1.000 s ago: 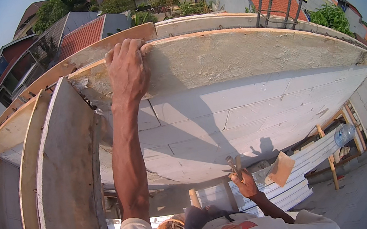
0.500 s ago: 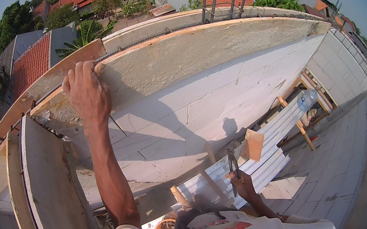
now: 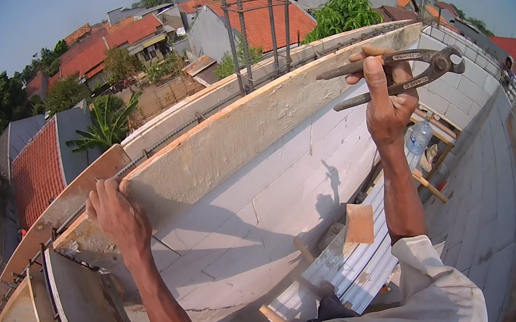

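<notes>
My right hand (image 3: 389, 103) is raised on the right side, fingers closed round a pair of metal pincers (image 3: 440, 64). The pincers lie roughly level, with the jaws to the right and the two handles sticking out to the left. My left hand (image 3: 121, 216) is hooked over the upper edge of a cement-stained formwork board (image 3: 244, 122), near its left end. Behind that edge, a ribbed steel bar (image 3: 186, 128) runs along the gap between the boards. Upright rebars (image 3: 243, 25) with ties rise from this gap.
Below stands a white block wall (image 3: 263, 188) carrying my shadow. Corrugated metal sheets (image 3: 352, 262) lie lower down with a small board (image 3: 359, 223) on them. A clear plastic bottle (image 3: 418, 137) is at the right. Another formwork board (image 3: 93, 321) meets the corner at left.
My right hand has risen from low by the metal sheets to the height of the board's top, bringing the pincers along. My left hand stays on the board's edge. The view has tilted up.
</notes>
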`<action>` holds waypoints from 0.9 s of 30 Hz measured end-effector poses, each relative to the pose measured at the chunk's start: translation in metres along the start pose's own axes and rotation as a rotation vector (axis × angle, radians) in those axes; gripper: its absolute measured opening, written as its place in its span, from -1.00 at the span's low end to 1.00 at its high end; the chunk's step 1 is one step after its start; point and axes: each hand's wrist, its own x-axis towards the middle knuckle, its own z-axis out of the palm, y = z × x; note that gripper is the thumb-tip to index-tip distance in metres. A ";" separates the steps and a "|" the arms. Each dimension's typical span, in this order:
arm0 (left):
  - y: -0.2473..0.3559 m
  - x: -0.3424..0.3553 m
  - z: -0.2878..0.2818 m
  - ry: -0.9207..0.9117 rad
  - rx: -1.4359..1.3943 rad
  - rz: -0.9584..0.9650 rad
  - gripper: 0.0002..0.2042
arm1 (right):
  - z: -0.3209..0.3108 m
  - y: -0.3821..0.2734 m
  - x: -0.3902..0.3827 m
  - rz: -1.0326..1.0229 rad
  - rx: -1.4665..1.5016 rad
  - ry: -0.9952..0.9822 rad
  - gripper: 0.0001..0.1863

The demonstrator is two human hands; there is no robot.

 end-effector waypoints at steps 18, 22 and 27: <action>-0.019 -0.015 0.011 -0.044 0.132 -0.062 -0.48 | 0.119 0.176 0.149 -0.072 -0.730 -0.473 -0.30; -0.036 -0.020 0.029 -0.035 0.158 -0.036 -0.45 | 0.103 0.171 0.148 -0.146 -0.591 -0.389 -0.23; -0.044 -0.021 0.013 -0.036 0.205 -0.101 -0.43 | 0.109 0.177 0.134 -0.014 -0.376 -0.370 -0.35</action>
